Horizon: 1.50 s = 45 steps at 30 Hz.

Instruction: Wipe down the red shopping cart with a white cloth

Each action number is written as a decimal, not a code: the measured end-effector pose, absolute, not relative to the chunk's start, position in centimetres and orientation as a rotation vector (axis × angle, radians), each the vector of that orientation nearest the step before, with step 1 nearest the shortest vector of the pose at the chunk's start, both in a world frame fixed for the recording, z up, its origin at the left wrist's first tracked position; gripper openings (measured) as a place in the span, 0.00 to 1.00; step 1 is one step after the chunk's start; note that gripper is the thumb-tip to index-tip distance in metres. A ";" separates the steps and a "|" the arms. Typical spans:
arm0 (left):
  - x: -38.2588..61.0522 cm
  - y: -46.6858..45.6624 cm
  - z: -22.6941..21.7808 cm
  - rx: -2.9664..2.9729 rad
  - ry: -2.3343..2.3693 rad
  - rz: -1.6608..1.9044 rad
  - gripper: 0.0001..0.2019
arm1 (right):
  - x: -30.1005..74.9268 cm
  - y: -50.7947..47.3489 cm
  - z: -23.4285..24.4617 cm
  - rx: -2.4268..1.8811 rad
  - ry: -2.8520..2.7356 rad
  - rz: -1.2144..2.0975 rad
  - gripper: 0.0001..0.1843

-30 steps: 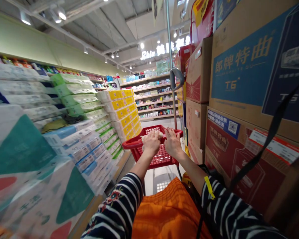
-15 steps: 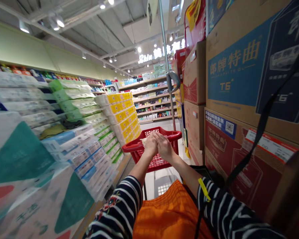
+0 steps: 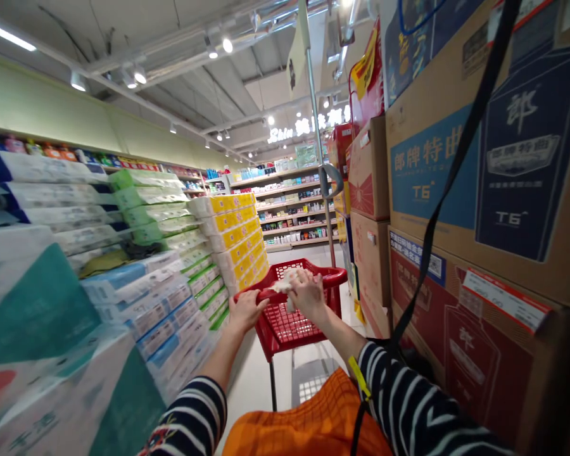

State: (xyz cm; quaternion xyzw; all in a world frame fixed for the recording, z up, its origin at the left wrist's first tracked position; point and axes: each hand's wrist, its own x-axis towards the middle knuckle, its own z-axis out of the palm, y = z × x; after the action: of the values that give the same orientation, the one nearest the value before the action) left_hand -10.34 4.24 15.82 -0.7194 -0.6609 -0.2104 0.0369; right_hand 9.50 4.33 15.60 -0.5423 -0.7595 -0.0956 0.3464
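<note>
Basket (image 3: 289, 329): red mesh on a dark leg (image 3: 273, 386), its near bar (image 3: 272, 295) towards the person; the hands partly hide the inside, so all it holds cannot be told.
White cloth (image 3: 281, 287): bunched at the middle of the basket's near bar, partly covered by the right hand.
Left hand (image 3: 246, 311): closed over the bar at the basket's near left corner, thumb set apart from the fingers.
Right hand (image 3: 308, 296): fingers bent and gathered on the white cloth at the basket's near bar; how tightly cannot be told.
Packs: left of the basket, stacked high, with teal-and-white ones (image 3: 42, 297) nearest the person, then blue-and-white ones (image 3: 171, 323), green ones (image 3: 149, 202) and, just beyond the basket's left side, yellow-and-white ones (image 3: 240, 237).
Olive cloth (image 3: 104, 261): on the packs, well left of the basket.
Cartons: right of the basket, piled into a wall, a brown one with a blue panel (image 3: 432, 177) above a dark red one (image 3: 484, 354).
Pole (image 3: 330, 240): upright metal, just beyond the basket's right side, with a grey handle (image 3: 331, 181).
Strap (image 3: 439, 212): black, slanting across the view of the cartons right of the basket.
Shelves (image 3: 294, 223): beyond the basket, filled with small goods, closing off the view ahead.
</note>
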 end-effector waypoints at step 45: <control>-2.4 -0.4 14.5 -2.227 -1.728 -0.906 0.24 | 13.6 6.4 17.3 -1.171 -2.224 -0.042 0.14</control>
State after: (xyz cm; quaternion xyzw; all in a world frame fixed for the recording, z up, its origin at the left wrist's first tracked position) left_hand -2.41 -0.43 14.53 -0.7491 -0.5813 -0.3046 0.0901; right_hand 13.59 6.41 17.27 -0.4432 -0.8415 -0.0158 0.3085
